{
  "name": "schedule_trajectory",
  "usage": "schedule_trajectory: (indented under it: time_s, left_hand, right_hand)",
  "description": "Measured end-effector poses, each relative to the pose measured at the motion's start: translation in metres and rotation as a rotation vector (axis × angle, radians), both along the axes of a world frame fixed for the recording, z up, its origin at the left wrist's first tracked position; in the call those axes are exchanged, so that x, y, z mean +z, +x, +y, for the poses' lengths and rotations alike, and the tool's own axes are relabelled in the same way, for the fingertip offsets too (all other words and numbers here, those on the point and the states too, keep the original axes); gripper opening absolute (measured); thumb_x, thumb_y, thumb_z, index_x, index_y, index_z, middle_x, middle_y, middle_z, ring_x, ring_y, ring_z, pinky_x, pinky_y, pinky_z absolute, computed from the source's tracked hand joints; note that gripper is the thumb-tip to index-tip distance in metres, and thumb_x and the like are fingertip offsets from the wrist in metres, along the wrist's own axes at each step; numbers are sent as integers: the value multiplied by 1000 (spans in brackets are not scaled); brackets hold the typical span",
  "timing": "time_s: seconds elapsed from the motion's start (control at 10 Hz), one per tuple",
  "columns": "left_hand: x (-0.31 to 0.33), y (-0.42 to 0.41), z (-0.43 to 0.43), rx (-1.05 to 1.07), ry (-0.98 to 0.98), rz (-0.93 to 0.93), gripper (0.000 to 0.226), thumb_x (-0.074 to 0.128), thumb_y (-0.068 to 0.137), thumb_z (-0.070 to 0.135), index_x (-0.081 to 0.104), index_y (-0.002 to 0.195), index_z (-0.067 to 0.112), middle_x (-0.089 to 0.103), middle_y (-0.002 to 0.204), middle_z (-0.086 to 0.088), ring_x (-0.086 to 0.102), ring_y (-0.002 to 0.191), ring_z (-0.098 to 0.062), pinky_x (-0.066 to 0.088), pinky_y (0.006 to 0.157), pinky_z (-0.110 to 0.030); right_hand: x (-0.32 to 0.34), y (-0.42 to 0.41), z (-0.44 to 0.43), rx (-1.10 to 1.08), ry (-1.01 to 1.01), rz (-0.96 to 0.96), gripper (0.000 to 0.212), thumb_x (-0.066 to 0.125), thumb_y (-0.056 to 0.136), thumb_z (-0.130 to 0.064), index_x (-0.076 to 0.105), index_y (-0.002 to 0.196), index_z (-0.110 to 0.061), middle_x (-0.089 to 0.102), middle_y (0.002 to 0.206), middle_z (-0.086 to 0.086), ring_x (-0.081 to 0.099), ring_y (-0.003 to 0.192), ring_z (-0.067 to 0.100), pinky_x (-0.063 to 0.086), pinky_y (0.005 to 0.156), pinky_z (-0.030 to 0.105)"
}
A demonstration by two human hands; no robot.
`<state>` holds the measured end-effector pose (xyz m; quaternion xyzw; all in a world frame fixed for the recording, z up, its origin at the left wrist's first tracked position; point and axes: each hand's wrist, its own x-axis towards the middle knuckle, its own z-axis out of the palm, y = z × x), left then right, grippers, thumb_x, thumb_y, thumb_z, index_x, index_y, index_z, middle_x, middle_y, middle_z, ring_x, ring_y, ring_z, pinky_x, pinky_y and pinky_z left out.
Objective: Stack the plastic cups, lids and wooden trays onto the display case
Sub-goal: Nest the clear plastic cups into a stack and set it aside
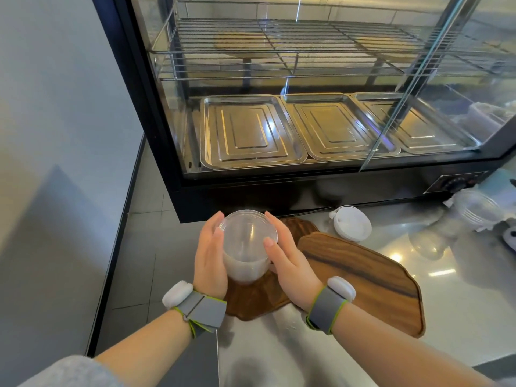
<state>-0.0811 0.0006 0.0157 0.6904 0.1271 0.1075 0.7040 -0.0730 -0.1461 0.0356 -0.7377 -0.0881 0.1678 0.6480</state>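
A stack of clear plastic cups [245, 247] stands upright between my two hands, just in front of the glass display case [156, 113]. My left hand [209, 255] presses on its left side and my right hand [290, 261] on its right side. Under the cups lie two dark wooden trays: one [363, 277] stretches to the right, the other [257, 300] lies below the cups, partly hidden. A stack of white lids [352, 223] rests on the steel counter to the right of the cups.
The display case holds wire racks [279, 48] and three metal pans [245, 132]. More clear cups in a torn plastic wrap [480, 210] lie at the far right. The steel counter [460, 303] ends at a wall on the left.
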Motion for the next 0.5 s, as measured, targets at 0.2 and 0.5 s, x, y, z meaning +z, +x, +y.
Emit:
schedule_trajectory:
  time_s: [0.2,0.5]
  left_hand:
    - [-6,5,-4,18,-262,219,63,35,87,50,45,129,4,46,139,-22,47,125,-34,34,110,-53]
    - [13,22,-29,1,-225,139,63,32,89,48,43,131,2,45,139,-24,42,130,-38,32,110,-55]
  right_hand:
    - [2,1,2,-9,13,40,42,40,94,-46,29,134,-53,42,133,-32,43,123,-8,38,110,41]
    - [22,17,-22,-59,111,49,41,43,89,-45,39,129,-50,50,133,-23,46,126,2,38,110,45]
